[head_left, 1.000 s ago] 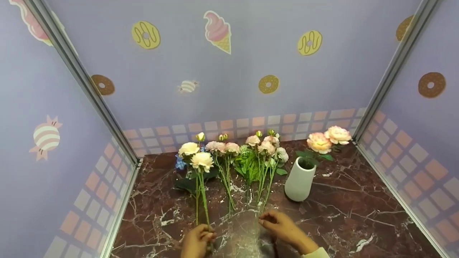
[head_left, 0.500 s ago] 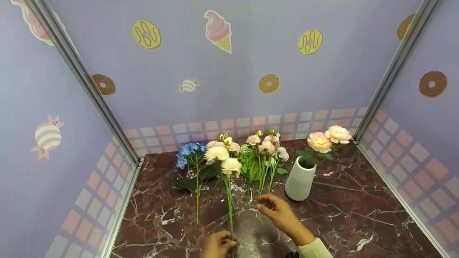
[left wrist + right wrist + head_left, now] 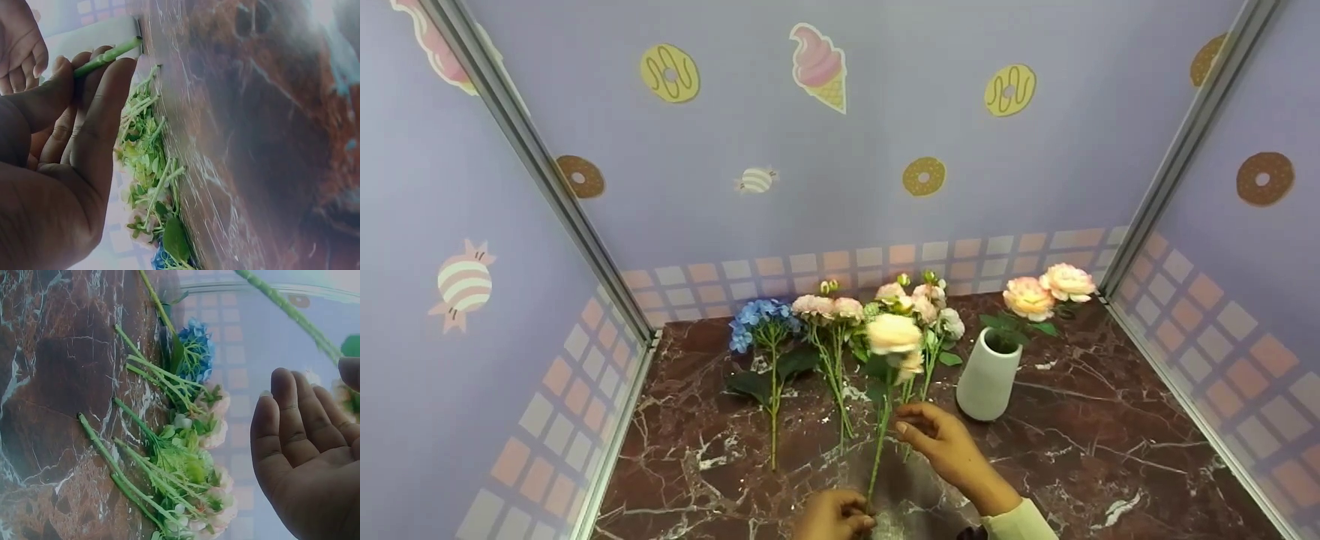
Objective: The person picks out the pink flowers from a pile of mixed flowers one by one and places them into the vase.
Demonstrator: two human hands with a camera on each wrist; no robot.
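My left hand (image 3: 834, 516) pinches the lower stem of a cream artificial flower (image 3: 894, 334), whose two blooms lean over the middle of the table. In the left wrist view the cut end of its green stem (image 3: 109, 55) sticks out between thumb and fingers. To the right of the stem my right hand (image 3: 949, 450) hovers with relaxed, slightly bent fingers and holds nothing. The right wrist view shows these fingers (image 3: 287, 405) apart from the raised stem (image 3: 287, 306). A white vase (image 3: 988, 382) stands behind the right hand, bearing peach-pink flowers (image 3: 1029, 298).
A blue hydrangea (image 3: 765, 322) lies at the left of the dark marbled table (image 3: 690, 480). Pale pink flowers (image 3: 829, 306) and more pink blooms with greenery lie along the back, partly behind the cream flower. Patterned walls enclose the table at the back and both sides.
My left hand has carried the cream flower rightward from beside the hydrangea to the middle, uncovering the blue blooms. The right hand has risen slightly toward the back.
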